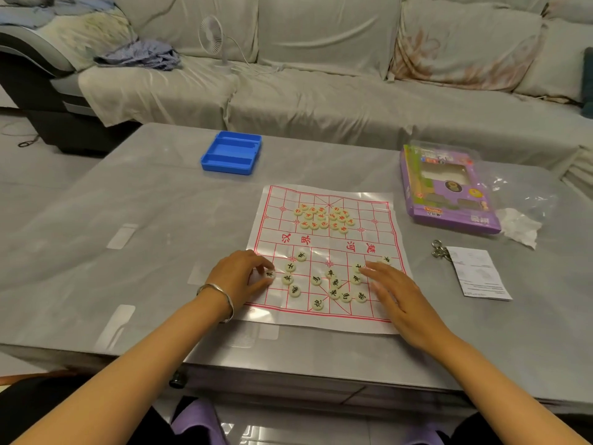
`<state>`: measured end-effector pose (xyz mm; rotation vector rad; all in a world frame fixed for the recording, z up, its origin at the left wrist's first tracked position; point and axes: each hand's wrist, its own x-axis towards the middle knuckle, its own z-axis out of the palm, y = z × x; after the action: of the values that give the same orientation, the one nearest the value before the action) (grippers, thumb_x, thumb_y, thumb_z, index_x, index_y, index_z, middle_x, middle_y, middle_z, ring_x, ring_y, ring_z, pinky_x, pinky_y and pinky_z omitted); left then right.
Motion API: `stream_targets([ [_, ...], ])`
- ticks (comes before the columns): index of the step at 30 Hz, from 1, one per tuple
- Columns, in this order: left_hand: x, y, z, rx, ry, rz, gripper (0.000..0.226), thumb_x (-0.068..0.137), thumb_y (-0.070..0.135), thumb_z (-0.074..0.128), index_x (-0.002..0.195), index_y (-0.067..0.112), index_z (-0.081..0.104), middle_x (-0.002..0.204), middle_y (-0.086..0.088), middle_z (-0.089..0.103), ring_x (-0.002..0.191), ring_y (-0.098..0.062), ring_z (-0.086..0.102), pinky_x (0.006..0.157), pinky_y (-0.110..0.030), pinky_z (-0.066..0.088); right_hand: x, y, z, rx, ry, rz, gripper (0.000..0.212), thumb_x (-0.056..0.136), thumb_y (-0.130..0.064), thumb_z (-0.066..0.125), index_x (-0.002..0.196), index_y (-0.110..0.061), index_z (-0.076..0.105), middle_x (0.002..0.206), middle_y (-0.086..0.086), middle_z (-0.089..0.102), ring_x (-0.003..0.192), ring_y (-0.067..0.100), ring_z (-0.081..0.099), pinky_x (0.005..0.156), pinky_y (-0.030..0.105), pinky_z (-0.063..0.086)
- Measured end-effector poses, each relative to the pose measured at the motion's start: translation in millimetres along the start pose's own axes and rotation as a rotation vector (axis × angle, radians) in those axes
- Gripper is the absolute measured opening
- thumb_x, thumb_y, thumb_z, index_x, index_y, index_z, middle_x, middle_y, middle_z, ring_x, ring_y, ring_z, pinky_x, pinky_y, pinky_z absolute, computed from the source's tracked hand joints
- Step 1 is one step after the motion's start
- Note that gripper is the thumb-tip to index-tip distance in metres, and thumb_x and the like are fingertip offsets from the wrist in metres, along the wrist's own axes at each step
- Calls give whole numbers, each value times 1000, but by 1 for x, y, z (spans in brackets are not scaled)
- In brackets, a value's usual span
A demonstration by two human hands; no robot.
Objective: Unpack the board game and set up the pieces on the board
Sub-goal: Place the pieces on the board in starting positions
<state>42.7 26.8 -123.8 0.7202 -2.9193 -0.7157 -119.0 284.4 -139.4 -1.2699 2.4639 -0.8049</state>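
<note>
Left hand (239, 274) pinches a black piece (270, 273) at eight o'clock on the board (321, 242), thumb and fingers curled onto it. Right hand (401, 297) lies flat at four o'clock, fingers straight, holding nothing. Other black pieces (316, 280) scatter across the near half; red pieces (324, 217) bunch at twelve. Off the board, tray (231, 152) at eleven, box (449, 191) at two.
</note>
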Motion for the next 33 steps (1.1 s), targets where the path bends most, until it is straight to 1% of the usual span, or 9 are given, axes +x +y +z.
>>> stream_targets([
  [7,1,18,9,-31,-36,96,33,89,35,57,121,27,58,123,6,58,113,-15,51,102,-29,40,-14,-7,11,-109,-141,-117,64,86,-68,6,137,-42,35,143,-30,27,135,-15,13,114,13,1],
  [11,5,27,10,3,7,116,35,91,38,51,125,29,51,128,8,54,116,-13,49,101,-28,39,-10,-8,7,-47,-92,-81,55,88,-63,11,133,-46,35,141,-31,30,135,-15,14,113,12,3],
  [15,10,42,12,-23,46,171,42,95,35,44,136,28,39,142,7,40,130,-14,37,107,-28,32,-1,-6,1,-52,-60,-20,55,90,-63,14,136,-44,35,145,-27,29,137,-12,12,114,15,1],
  [19,16,53,20,71,-74,179,52,98,39,34,146,27,19,154,8,18,141,-14,18,114,-29,18,-1,-9,5,-180,-163,-106,61,89,-61,4,139,-41,32,144,-31,20,133,-20,-3,111,12,-10],
  [21,19,53,22,82,-113,152,54,98,40,32,147,25,15,155,8,14,142,-14,15,115,-30,16,-2,-10,4,-201,-178,-101,65,87,-62,1,140,-41,32,143,-31,19,130,-22,-6,109,9,-12],
  [24,24,49,22,70,-131,122,56,98,38,35,147,23,16,154,6,19,141,-15,19,114,-30,20,-1,-6,0,-228,-138,-79,79,80,-69,-8,139,-39,36,146,-26,27,133,-16,1,108,9,-13],
  [29,24,49,23,18,-154,152,48,97,35,38,142,23,29,145,3,38,131,-17,38,107,-31,33,1,-1,-9,-381,-60,-23,102,70,-72,-26,140,-33,38,148,-20,32,142,1,13,111,18,-10],
  [31,23,53,27,46,-169,178,50,97,40,35,144,24,25,150,5,30,137,-16,29,112,-32,27,1,0,-11,-386,-43,-8,89,79,-69,-16,140,-32,39,148,-18,33,142,3,14,111,20,-9],
  [33,25,60,30,108,-181,225,52,98,41,28,147,25,18,155,7,16,143,-14,13,115,-31,13,1,0,-13,-368,-82,21,63,93,-58,4,141,-32,36,149,-18,30,143,3,10,112,20,-9],
])
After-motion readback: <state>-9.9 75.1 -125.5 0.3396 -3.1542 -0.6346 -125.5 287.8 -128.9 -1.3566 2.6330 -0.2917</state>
